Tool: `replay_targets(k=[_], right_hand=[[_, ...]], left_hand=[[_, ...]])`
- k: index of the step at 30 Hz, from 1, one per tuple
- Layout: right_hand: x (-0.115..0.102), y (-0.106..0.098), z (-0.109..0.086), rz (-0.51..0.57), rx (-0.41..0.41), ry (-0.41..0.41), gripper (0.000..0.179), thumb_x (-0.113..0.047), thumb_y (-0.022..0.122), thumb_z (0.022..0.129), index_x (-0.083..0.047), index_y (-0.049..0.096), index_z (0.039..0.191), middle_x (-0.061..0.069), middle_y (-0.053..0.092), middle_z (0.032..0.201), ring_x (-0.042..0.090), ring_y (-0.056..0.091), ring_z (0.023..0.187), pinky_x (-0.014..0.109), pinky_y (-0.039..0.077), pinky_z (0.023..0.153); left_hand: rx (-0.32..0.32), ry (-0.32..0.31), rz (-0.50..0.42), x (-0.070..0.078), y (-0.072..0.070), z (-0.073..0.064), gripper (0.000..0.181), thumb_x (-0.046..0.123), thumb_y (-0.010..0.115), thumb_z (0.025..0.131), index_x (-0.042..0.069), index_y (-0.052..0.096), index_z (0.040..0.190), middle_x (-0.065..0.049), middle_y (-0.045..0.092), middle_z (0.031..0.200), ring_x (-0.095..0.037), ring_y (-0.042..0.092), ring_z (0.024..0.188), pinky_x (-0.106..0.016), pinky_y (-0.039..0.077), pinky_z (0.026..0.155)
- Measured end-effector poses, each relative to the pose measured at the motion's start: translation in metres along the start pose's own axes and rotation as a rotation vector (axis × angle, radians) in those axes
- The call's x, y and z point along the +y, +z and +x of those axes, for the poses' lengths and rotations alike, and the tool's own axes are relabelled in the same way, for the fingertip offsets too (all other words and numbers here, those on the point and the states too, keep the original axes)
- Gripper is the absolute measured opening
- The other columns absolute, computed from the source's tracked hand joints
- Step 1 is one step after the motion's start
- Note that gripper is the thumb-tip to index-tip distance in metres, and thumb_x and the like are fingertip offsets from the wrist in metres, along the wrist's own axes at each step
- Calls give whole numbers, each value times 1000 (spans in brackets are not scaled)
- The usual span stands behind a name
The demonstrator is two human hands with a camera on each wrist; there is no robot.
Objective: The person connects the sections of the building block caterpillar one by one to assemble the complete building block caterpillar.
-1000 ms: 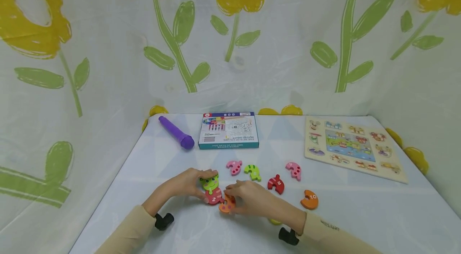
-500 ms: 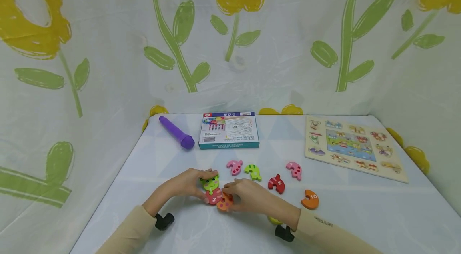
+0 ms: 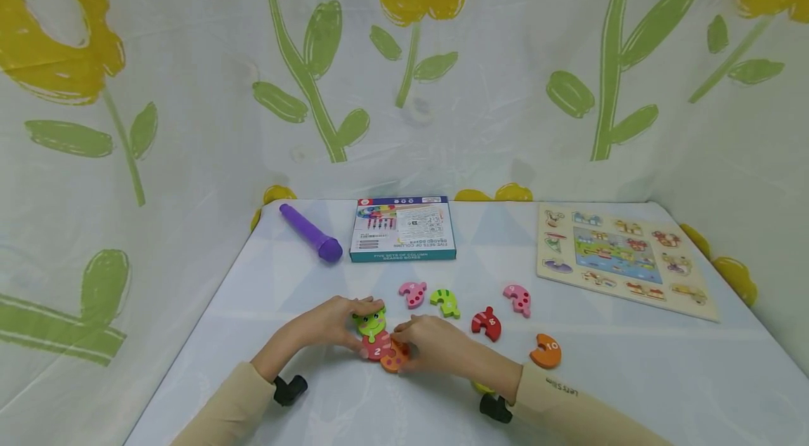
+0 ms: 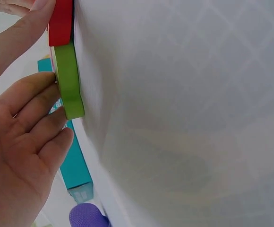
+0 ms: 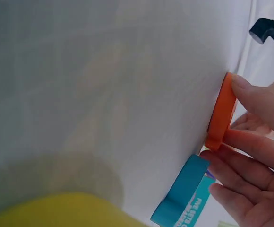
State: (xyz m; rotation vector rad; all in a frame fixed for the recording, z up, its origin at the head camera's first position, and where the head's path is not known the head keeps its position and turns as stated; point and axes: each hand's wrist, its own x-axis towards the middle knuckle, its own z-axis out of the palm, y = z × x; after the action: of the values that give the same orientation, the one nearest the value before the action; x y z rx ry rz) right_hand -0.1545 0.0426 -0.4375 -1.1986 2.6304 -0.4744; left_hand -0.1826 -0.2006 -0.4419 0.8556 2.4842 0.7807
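Caterpillar number puzzle (image 3: 377, 344): condition and contact

Left hand (image 3: 335, 323) is curled about the upper end of the puzzle. Its fingers bear on the green caterpillar head (image 3: 371, 324) and its thumb on the red segment numbered 2 (image 3: 377, 348), so that both are held. Head and red segment are in contact and lie flat on the white surface (image 3: 354, 418), at the near middle.

Right hand (image 3: 436, 345) pinches the orange spotted segment (image 3: 393, 360) between thumb and fingers; the right wrist view confirms contact on its rim. The orange spotted segment sits against the lower right side of the red one. Whether the two are fully interlocked cannot be told.

Loose segments lie beyond and to the right of the hands: a pink one (image 3: 413, 295) and a striped green one (image 3: 445, 303) side by side, a second pink one (image 3: 518, 300), a red one marked 8 (image 3: 486, 324) and an orange one marked 10 (image 3: 546, 351). A yellow segment (image 3: 483, 388) is mostly hidden beneath the right forearm.

Towards the far edge, from left to right, rest a purple toy microphone (image 3: 310, 232), a teal-edged cardboard box (image 3: 379, 242) and a wooden picture puzzle board (image 3: 622, 260).
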Motion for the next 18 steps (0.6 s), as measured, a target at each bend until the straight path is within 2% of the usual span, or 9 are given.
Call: replay_targets(k=[10, 15, 18], right_hand=[[3, 0, -2, 15, 0, 2, 54, -39, 81, 77, -14, 68, 123, -3, 67, 120, 12, 63, 110, 21, 52, 87], [6, -10, -8, 41, 34, -6, 48, -35, 80, 79, -12, 69, 120, -2, 68, 118, 14, 62, 111, 24, 53, 88], [10, -18, -10, 65, 54, 30, 46, -33, 80, 80, -11, 70, 119, 0, 68, 118, 18, 62, 112, 27, 53, 88]], left_hand=[[0, 9, 1, -1, 3, -1, 79, 26, 83, 76, 10, 46, 144, -1, 42, 148, -21, 32, 140, -41, 32, 111], [21, 0, 5, -2, 5, -4, 80, 31, 83, 75, 10, 47, 144, -1, 43, 148, -21, 33, 140, -40, 33, 110], [40, 0, 2, 0, 5, -7, 80, 31, 83, 75, 10, 47, 143, -3, 44, 148, -23, 34, 139, -43, 33, 110]])
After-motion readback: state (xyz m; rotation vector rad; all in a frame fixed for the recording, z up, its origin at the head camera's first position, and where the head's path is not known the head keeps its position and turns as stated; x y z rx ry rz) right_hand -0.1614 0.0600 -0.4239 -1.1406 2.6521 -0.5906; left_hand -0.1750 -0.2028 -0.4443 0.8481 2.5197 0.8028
